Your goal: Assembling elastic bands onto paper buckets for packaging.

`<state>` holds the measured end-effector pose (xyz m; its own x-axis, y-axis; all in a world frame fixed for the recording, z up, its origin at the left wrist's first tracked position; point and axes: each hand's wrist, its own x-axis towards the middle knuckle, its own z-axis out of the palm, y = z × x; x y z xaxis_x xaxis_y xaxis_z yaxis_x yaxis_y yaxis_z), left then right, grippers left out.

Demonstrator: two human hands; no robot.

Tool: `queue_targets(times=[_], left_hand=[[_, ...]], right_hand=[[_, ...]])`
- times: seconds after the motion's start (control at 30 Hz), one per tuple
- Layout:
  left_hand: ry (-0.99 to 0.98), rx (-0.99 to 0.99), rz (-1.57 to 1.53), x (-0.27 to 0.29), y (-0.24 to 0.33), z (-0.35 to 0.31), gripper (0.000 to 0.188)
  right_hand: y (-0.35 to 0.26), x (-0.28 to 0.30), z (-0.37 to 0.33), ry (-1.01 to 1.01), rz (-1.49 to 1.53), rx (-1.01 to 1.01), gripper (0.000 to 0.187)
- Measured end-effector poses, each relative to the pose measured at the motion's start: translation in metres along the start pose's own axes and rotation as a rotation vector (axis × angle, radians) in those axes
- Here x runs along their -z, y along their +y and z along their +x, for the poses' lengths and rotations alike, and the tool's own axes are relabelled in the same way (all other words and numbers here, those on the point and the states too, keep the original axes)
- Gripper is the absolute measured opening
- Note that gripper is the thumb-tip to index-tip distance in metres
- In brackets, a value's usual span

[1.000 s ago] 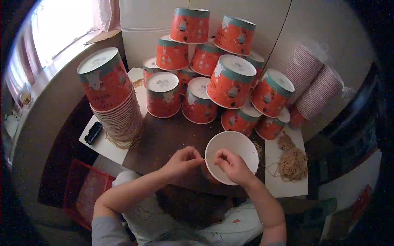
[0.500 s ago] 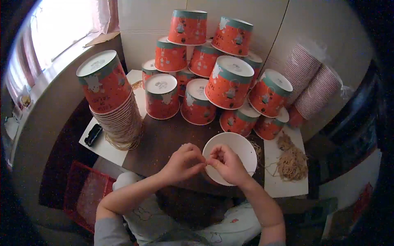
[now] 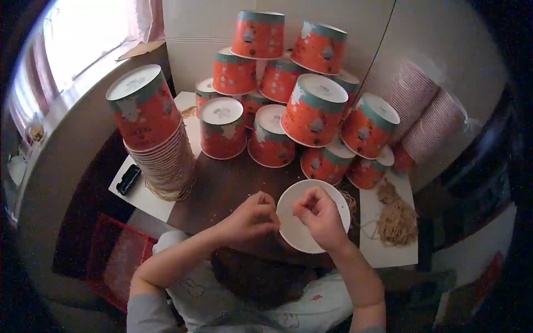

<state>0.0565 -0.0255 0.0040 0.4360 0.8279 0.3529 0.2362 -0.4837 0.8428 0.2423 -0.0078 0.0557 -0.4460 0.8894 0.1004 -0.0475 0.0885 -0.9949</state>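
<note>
In front of me a paper bucket (image 3: 293, 233) stands with its white inside facing up. My right hand (image 3: 323, 217) is over its mouth, thumb and fingers pinched together. Just left of the rim is my left hand (image 3: 252, 217), its fingers also drawn into a pinch. Whatever is between the fingertips of either hand is too thin or hidden to make out. A bundle of tan twine (image 3: 396, 222) lies to the right, with loose strands running toward the bucket.
Upside-down orange and green buckets (image 3: 222, 133) are piled along the back. A tall nested bucket stack (image 3: 145, 122) stands at left beside a black object (image 3: 129, 180). Wrapped bucket stacks (image 3: 430, 130) lean at back right. A red basket (image 3: 119, 261) sits low at left.
My hands have moved apart, from nearly touching to a gap between them. The right hand has shifted slightly right and up over the bucket. The view has tilted slightly.
</note>
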Motion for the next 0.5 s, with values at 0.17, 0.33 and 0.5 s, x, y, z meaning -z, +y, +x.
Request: queue_targets(times=[0.17,0.33,0.5], left_hand=[[-0.023,0.021,0.075,0.004,0.010,0.004,0.013],[-0.076,0.024,0.050,0.006,0.012,0.005,0.013],[-0.125,0.042,-0.009,0.006,0.007,0.005,0.011]], right_hand=[[-0.001,-0.001,-0.002,-0.070,-0.104,0.049,0.012],[0.002,0.002,-0.003,-0.070,-0.094,0.077,0.013],[0.002,0.001,-0.003,-0.069,-0.117,0.111,0.014]])
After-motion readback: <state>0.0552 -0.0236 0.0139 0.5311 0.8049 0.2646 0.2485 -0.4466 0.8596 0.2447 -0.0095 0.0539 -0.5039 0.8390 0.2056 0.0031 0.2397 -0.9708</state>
